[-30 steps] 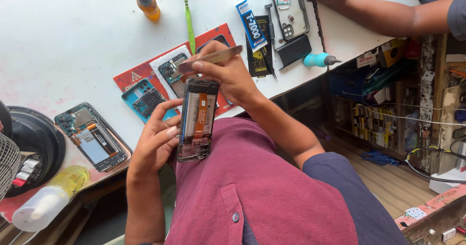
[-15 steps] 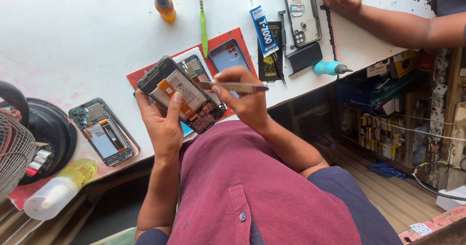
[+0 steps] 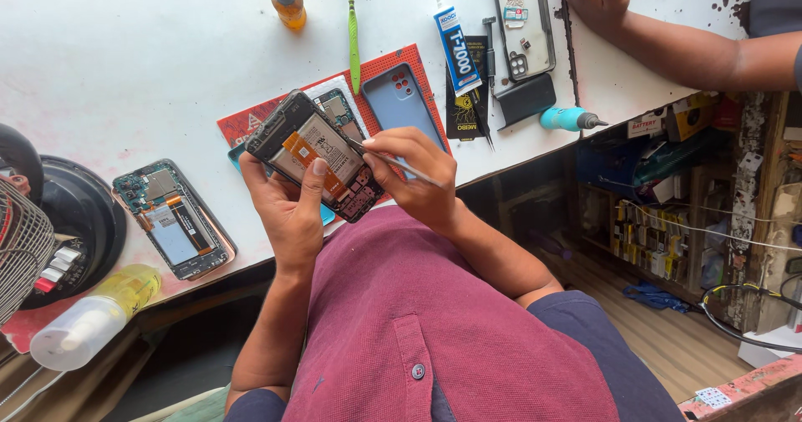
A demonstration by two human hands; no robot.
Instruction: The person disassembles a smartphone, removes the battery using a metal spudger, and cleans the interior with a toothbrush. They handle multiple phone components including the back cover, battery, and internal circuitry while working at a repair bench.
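Opened phone [image 3: 316, 153] was gripped in the left hand [image 3: 288, 209] above the table edge [image 3: 125, 71], long axis running up-left to down-right. Thin tool [image 3: 393, 161] was pinched by the right hand [image 3: 418, 175], tip touching the phone's right side. Counted: one more opened phone [image 3: 174, 219] lying left, two bottles, one glue tube [image 3: 458, 48].

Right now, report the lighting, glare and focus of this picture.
Head view: even daylight; the white table is bright, nearly washed out. The opened phone in the left hand is sharp. Wide-angle bending at the edges; the fan grille is cropped.
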